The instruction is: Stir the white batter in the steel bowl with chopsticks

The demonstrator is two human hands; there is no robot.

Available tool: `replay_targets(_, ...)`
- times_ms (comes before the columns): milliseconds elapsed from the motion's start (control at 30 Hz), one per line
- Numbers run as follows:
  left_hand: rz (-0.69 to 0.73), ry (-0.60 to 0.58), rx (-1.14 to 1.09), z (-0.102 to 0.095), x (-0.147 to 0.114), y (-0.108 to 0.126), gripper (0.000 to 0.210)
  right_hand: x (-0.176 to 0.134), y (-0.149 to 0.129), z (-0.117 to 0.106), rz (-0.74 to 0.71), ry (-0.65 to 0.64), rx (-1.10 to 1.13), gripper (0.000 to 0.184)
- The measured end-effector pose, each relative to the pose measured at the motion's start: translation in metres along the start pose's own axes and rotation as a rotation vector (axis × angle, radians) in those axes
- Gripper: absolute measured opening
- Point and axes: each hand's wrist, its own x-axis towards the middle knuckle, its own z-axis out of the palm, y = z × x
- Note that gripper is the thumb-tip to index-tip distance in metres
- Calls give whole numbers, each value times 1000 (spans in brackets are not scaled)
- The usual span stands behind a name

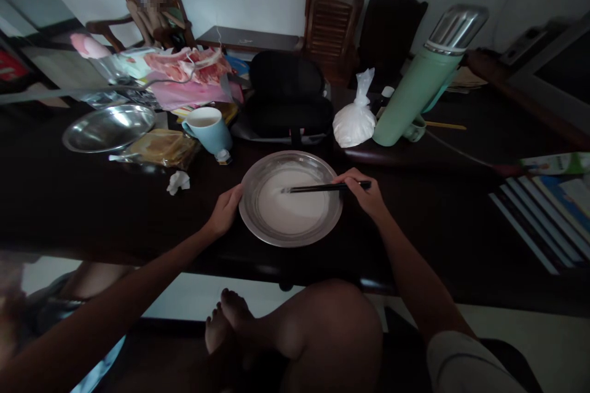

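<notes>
A wide metal bowl [258,230] stands on the dark table in front of me, with a milky white liquid [292,212] inside. My left hand [225,209] grips the bowl's left rim, its fingers partly hidden behind the edge. Over the right rim, my right hand [362,190] is closed around black chopsticks [313,188]. Their tips dip into the liquid near the bowl's middle, and they lie almost level, pointing left.
Behind the bowl are a black open case [286,98], a tied bag of white powder [354,126] and a green thermos [412,92]. Leftward stand a blue mug [211,132], crumpled tissue [177,182] and another metal bowl [74,138]. Books [539,215] lie right. A person [159,15] sits far back.
</notes>
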Motion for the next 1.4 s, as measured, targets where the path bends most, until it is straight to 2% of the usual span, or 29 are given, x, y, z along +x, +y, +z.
replay_targets(167, -10, -20, -24, -1, -2, 0, 65, 4, 5, -11, 18, 265, 58, 38)
replay_targets(233, -13, -16, -29, -1, -1, -2, 66, 3, 6, -10, 37, 245, 102, 39)
replay_targets(367, -11, -9, -19, -1, 0, -4, 66, -1, 2, -1, 46, 9, 95, 36)
replay_targets(433, -8, -7, -6, -1, 0, -4, 65, -1, -1, 0, 23, -22, 55, 34)
replay_targets(633, -6, -1, 13, -1, 0, -2, 65, 4, 5, -10, -10, 249, 91, 35)
replay_targets(700, -7, -8, 6, -1, -1, -1, 65, 3, 7, -9, 1, 230, 120, 36)
replay_targets(800, 4, -9, -1, -1, -1, -1, 64, 1, 5, -3, 33, 69, 82, 36)
replay_targets(867, 2, -5, -2, -1, -1, -2, 62, 1, 2, -1, 28, 11, 30, 35)
replay_targets(933, -5, 1, -3, -1, 0, -3, 60, 2, 1, -3, 17, 59, -5, 34)
replay_targets(1033, -9, 0, 1, -1, 0, -3, 60, 4, 3, -10, 14, 238, 4, 36)
replay_targets(1100, -8, -5, 6, -1, 0, -2, 61, 4, 5, -11, 20, 288, 43, 39)
replay_targets(1167, -8, -7, 10, -1, 0, 0, 61, 3, 6, -8, 43, 223, 79, 40)
replay_targets(1300, -13, -10, 7, 0, -2, 2, 62, -1, 2, 1, 53, -28, 53, 37)
replay_targets(1333, -15, -11, 4, 0, -2, 2, 63, -1, 1, 1, 38, -42, 32, 35)
replay_targets(1400, -17, -14, -2, 0, -3, 3, 65, 0, 1, -2, 15, 22, -2, 33)
